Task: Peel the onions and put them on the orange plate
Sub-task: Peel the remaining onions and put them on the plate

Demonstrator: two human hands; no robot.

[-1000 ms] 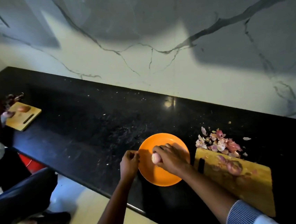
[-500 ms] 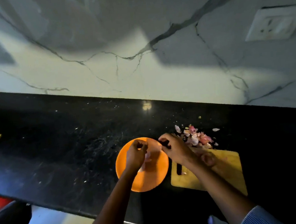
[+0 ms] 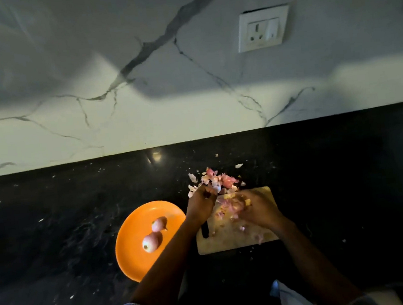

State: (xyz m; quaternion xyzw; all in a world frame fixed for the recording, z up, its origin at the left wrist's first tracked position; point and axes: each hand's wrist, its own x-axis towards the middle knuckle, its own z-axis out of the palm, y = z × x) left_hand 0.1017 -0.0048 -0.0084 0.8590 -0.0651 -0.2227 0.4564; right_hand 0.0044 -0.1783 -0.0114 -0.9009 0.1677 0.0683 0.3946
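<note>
Two peeled onions sit on your orange plate (image 3: 132,235): one onion (image 3: 159,224) toward the back, the other onion (image 3: 150,242) just in front of it, nearly touching, its cut end facing up. The plate rests on the dark desk (image 3: 55,228), just left of the wooden cutting board (image 3: 231,240).

Your left hand (image 3: 201,207) is up at the far left corner of the board, fingers curled tight into a fist-like shape at the edge of the pile of onion skins (image 3: 216,181). There's something dark between those fingers, but the blur is too heavy to say what it is, or whether you're holding it at all. Your left forearm crosses over the right edge of the plate.

Your right hand (image 3: 257,211) is over the middle of the board, fingers bent down around pinkish onion scraps (image 3: 228,207). Whether you're gripping a whole onion or just touching loose skins, I can't tell; the hand is smeared by motion.

More pink bits are scattered across the board toward its right front corner. A dark slot handle (image 3: 204,229) shows at the board's left edge. The skin pile lies on the desk just behind the board. On the marble wall (image 3: 142,113) behind, a white socket plate (image 3: 263,28) sits up to the right.
</note>
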